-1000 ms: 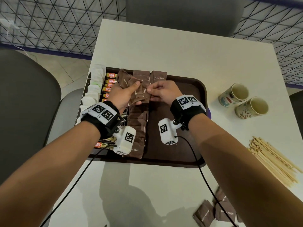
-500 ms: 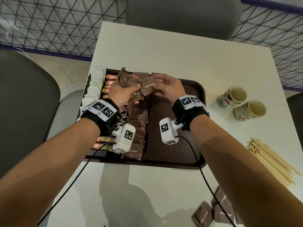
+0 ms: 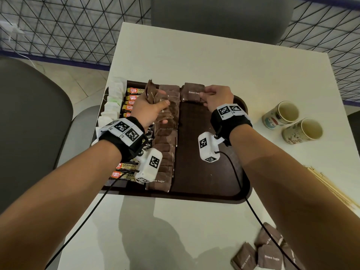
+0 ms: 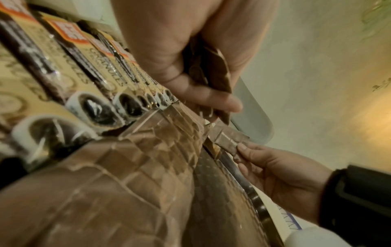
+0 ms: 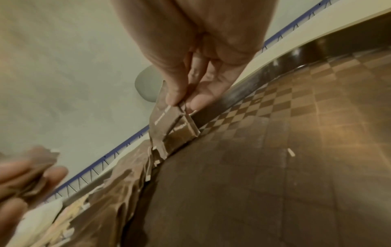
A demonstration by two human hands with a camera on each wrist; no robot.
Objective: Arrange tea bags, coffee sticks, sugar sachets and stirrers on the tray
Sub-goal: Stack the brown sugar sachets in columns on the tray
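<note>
A dark brown tray (image 3: 206, 194) lies on the white table. White tea bags (image 3: 113, 102) line its left edge, then a column of coffee sticks (image 3: 134, 91), then a column of brown sugar sachets (image 3: 163, 152). My left hand (image 3: 151, 111) grips a bunch of brown sachets (image 4: 213, 71) above that column. My right hand (image 3: 216, 97) pinches one brown sugar sachet (image 3: 192, 92) (image 5: 164, 120) at the tray's far edge, at the head of a second column, over another sachet lying there.
Two paper cups (image 3: 292, 121) stand right of the tray. Wooden stirrers (image 3: 331, 190) lie at the table's right edge. Loose brown sachets (image 3: 266, 254) lie at the near right. Grey chairs stand to the left and beyond the table.
My right hand has drawn one sachet out of the left hand's bunch and carried it right and away to the tray's far edge. The left hand has stayed over the sachet column.
</note>
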